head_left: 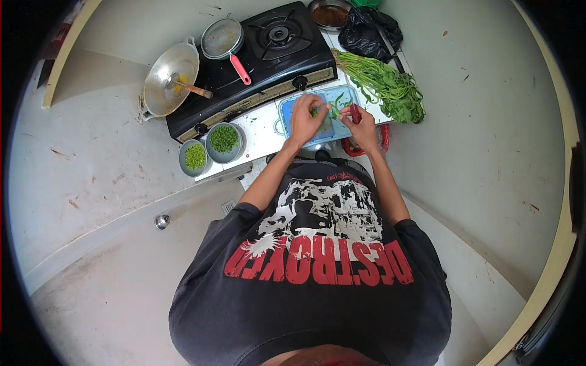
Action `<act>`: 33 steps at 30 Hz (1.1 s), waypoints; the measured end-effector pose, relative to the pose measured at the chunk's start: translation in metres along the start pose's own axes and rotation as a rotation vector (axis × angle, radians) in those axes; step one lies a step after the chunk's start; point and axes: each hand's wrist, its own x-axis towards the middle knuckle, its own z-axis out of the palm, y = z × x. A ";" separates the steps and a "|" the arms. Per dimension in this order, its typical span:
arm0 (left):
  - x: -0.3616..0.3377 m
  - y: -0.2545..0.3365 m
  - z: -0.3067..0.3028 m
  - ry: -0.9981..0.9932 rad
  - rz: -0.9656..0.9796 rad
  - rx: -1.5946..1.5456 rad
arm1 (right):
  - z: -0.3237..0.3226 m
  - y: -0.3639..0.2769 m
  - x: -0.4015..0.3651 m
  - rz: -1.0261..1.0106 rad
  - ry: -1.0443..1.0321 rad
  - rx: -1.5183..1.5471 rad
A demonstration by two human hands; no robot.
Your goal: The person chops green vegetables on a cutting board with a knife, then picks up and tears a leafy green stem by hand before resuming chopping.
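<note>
Both hands are over a blue cutting board (287, 113) on the white tiled counter. My left hand (307, 119) is bent over the board's left part, its fingers curled toward some green pieces; what its fingertips hold is too small to tell. Close on its right, my right hand (361, 125) is closed around a dark red handle (355, 112), its fingertips by the green pieces (337, 107). No blade can be made out. A large bunch of leafy green stalks (390, 88) lies right of the board.
Two grey bowls of chopped greens, one larger (224, 139) and one smaller (195, 157), stand at left. Behind is a black gas stove (268, 79) with a wok (165, 91) and a red-handled pan (222, 39). A black plastic bag (369, 30) lies at back right.
</note>
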 end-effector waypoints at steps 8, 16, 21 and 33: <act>0.006 0.017 -0.035 -0.374 0.138 -0.064 | -0.008 -0.042 0.016 -0.015 -0.166 -0.025; -0.011 0.005 -0.011 -0.083 -0.202 -0.771 | 0.015 -0.045 0.015 0.067 0.065 0.228; -0.013 0.006 -0.007 -0.081 -0.222 -0.784 | 0.021 -0.049 0.012 0.070 0.076 0.165; -0.014 0.005 -0.006 -0.079 -0.278 -0.777 | 0.030 -0.048 0.011 -0.015 0.090 -0.015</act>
